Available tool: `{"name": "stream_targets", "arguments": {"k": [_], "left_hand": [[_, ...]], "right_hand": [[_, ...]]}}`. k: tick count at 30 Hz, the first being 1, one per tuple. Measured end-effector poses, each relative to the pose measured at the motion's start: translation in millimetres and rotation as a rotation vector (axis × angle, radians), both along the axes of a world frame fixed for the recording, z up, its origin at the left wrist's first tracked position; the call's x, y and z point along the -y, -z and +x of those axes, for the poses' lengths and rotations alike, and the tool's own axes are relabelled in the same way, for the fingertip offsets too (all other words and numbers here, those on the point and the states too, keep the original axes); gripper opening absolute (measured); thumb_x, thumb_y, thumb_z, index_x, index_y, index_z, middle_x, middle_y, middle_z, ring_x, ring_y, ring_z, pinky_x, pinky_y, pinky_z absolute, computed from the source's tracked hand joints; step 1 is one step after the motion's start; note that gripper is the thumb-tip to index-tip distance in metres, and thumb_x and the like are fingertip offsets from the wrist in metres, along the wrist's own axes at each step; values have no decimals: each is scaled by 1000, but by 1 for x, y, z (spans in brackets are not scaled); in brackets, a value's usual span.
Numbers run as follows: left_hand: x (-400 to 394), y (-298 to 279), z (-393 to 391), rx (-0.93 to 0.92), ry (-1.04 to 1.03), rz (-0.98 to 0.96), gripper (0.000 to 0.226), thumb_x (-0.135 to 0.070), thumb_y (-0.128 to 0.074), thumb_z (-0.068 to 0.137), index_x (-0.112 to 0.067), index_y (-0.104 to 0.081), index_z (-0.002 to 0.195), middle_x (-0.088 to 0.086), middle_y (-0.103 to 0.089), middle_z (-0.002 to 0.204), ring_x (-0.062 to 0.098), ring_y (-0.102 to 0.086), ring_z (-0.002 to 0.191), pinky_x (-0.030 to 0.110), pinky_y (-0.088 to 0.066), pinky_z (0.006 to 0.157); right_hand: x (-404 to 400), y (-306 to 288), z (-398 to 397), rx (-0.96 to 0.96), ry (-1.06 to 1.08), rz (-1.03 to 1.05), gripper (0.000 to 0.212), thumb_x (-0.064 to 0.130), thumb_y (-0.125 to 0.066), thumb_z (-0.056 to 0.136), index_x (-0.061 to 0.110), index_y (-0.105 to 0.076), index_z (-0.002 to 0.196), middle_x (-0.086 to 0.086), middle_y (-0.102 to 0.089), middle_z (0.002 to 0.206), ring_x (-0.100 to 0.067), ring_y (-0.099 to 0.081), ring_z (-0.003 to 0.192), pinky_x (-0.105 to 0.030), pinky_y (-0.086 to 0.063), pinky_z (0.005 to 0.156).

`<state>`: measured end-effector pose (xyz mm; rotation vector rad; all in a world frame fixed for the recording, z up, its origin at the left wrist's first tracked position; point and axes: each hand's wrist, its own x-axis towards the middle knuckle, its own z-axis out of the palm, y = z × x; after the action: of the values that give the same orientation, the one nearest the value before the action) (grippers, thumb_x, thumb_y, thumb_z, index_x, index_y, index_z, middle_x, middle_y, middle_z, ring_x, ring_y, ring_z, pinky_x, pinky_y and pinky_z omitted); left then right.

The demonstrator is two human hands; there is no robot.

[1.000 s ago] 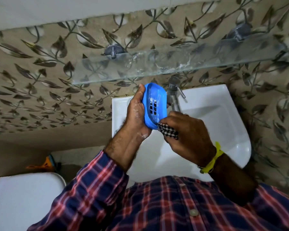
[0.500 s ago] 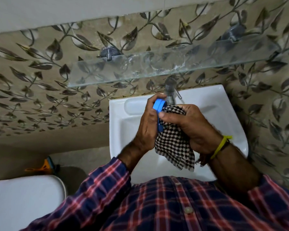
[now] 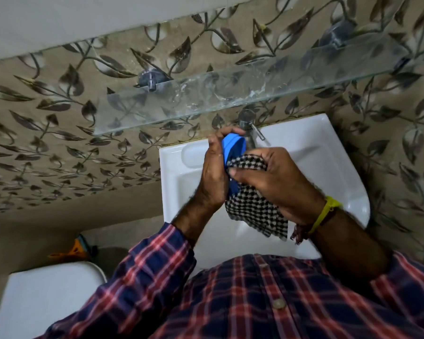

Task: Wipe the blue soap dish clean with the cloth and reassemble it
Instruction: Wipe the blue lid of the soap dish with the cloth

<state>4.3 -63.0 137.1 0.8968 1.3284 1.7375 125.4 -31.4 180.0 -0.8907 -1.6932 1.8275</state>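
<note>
Leaf-patterned tiles (image 3: 59, 133) cover the far wall of a small bathroom, and a clear glass shelf (image 3: 230, 94) juts out from them above a white sink (image 3: 328, 167). At the sink's far edge stands a chrome tap (image 3: 249, 123), partly hidden behind the hands. Over the basin the left hand (image 3: 212, 174) grips the blue soap dish (image 3: 233, 146), fingers curled over its far end and palm against its left side, so the dish stands on edge with only its upper rim and a sliver lower down in sight. From the right, the right hand (image 3: 279, 182) clutches the black-and-white checked cloth (image 3: 252, 206) and presses it against the dish's open side; the loose end of the cloth hangs down toward the near edge of the sink. A yellow band (image 3: 324, 214) circles the right wrist. Both sleeves are red-and-navy plaid. At near left sits a white toilet tank lid (image 3: 47, 297), with something orange (image 3: 71, 250) on the floor just beyond it
</note>
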Motion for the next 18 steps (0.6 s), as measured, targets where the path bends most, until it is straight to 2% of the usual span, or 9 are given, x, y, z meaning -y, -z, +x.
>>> {"name": "stream_targets", "arguments": {"k": [2, 5, 7, 9, 11, 13, 15, 18], "left_hand": [[-1, 1, 4, 86, 2, 4, 59, -44, -14, 101, -1, -54, 108, 18, -55, 102, 35, -49, 91, 54, -37, 89], [-5, -7, 0, 120, -7, 11, 61, -44, -15, 101, 2, -52, 113, 24, -52, 105, 40, -47, 93, 54, -37, 86], [-5, -12, 1, 144, -13, -19, 62, -47, -15, 100, 1, -53, 111, 24, -51, 103, 39, -47, 92, 52, -37, 85], [-2, -14, 4, 169, -13, -34, 62, -47, -15, 100, 1, -53, 111, 25, -50, 102, 39, -45, 91, 51, -36, 85], [-3, -16, 1, 196, -11, -22, 61, -46, -17, 104, 2, -51, 114, 26, -49, 103, 39, -45, 89, 52, -37, 83], [-6, -24, -4, 249, -22, -22, 60, -51, -23, 102, 1, -51, 114, 24, -49, 98, 35, -47, 81, 47, -40, 76], [-6, -30, -5, 290, -36, -50, 63, -56, -27, 94, -1, -51, 113, 19, -50, 91, 30, -49, 76, 40, -42, 71], [-4, -29, -6, 324, -75, -115, 65, -58, -28, 94, -1, -53, 115, 24, -52, 97, 32, -52, 81, 44, -43, 77]], "right_hand": [[-2, 1, 0, -3, -5, 53, 15, 5, -68, 84, -8, -63, 79, -32, -63, 76, -23, -61, 62, -33, -51, 56], [3, 9, 4, 75, -46, 63, 10, 4, -71, 85, -5, -67, 81, -21, -68, 73, -15, -62, 63, -31, -51, 59], [4, 10, 4, 83, -48, 78, 13, 5, -71, 84, -6, -66, 80, -21, -68, 72, -24, -62, 61, -39, -51, 58], [0, 7, 2, 51, -46, 122, 18, 6, -69, 84, -10, -62, 79, -32, -64, 76, -33, -60, 61, -45, -52, 56], [1, 7, 2, 62, -75, 169, 20, 6, -69, 84, -12, -61, 78, -34, -62, 76, -30, -57, 58, -38, -49, 52], [5, 9, 4, 122, -103, 181, 19, 7, -70, 84, -9, -62, 76, -31, -62, 73, -19, -54, 57, -31, -44, 53], [7, 10, 3, 185, -118, 216, 18, 8, -71, 83, -5, -63, 73, -23, -62, 67, -13, -54, 57, -31, -43, 53], [9, 14, 1, 210, -104, 306, 17, 13, -73, 82, 8, -64, 69, 5, -59, 57, -6, -53, 52, -25, -43, 51]]}}
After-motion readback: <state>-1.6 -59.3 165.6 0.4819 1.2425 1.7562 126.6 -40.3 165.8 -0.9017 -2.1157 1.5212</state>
